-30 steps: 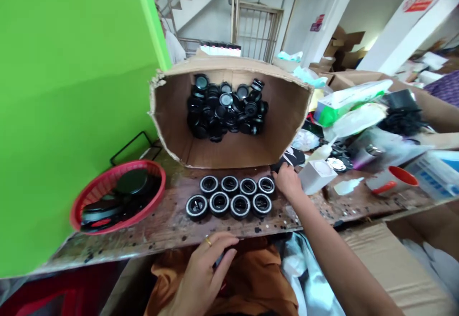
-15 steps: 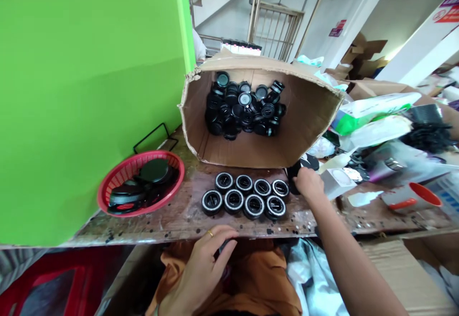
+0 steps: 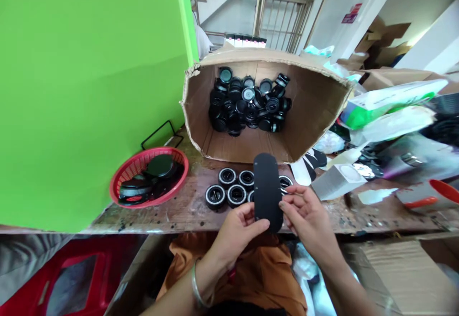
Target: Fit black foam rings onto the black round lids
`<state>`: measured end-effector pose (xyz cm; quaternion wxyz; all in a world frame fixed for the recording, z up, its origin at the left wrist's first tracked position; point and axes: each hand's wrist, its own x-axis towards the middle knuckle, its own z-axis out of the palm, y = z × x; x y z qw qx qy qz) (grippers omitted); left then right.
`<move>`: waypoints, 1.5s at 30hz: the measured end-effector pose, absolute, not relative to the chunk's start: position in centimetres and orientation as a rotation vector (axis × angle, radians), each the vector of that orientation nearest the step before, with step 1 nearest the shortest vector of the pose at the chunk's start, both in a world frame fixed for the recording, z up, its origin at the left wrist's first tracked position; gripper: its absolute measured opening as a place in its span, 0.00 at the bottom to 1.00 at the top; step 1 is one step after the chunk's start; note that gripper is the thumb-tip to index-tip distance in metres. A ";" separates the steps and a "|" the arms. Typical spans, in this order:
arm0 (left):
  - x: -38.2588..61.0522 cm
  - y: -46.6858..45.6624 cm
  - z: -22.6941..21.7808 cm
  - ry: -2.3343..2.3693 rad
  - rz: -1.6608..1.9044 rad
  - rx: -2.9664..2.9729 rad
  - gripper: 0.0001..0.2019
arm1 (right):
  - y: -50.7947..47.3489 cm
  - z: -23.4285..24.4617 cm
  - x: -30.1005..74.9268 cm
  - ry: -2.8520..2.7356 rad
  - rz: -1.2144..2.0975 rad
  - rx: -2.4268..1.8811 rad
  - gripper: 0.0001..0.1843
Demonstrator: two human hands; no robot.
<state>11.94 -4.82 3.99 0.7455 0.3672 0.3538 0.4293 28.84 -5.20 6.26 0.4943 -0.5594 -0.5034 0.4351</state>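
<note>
Both my hands hold a flat black oval piece [image 3: 267, 189] upright over the bench's front edge. My left hand [image 3: 236, 232] pinches its lower left side and my right hand [image 3: 304, 213] grips its right side. Behind the piece, several round black caps with silver rims [image 3: 229, 188] stand in two rows on the wooden bench [image 3: 172, 211]; the piece hides some of them. Further back a torn cardboard box [image 3: 308, 110] lies open towards me, with a heap of black caps [image 3: 249, 103] inside.
A red plastic basket [image 3: 143, 163] with black lids sits at the left, by a green wall [image 3: 89, 81]. Right of the box lie black-and-white flat pieces [image 3: 308, 163], a white carton [image 3: 335, 179], bags and an orange-rimmed cup [image 3: 426, 194]. Cardboard boxes [image 3: 398, 268] stand below the bench.
My right hand drew back from the bench's right side with a flat black oval piece. My left hand rose from my lap and took hold of it too. The camera shifted left.
</note>
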 end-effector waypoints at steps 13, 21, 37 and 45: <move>11.8 -4.0 4.2 1.030 0.981 1.188 0.05 | -3.3 5.9 28.8 -1.856 0.761 -1.333 0.05; 11.5 -3.6 5.2 0.952 1.011 1.195 0.07 | -3.9 6.5 28.1 -1.810 0.594 -1.276 0.02; 10.4 -3.7 5.7 0.958 1.003 0.575 0.18 | -5.3 4.6 24.3 -1.937 -0.224 -1.083 0.07; 8.4 -2.5 3.6 1.150 1.229 0.814 0.15 | -8.9 9.2 22.4 -1.744 0.518 -1.062 0.05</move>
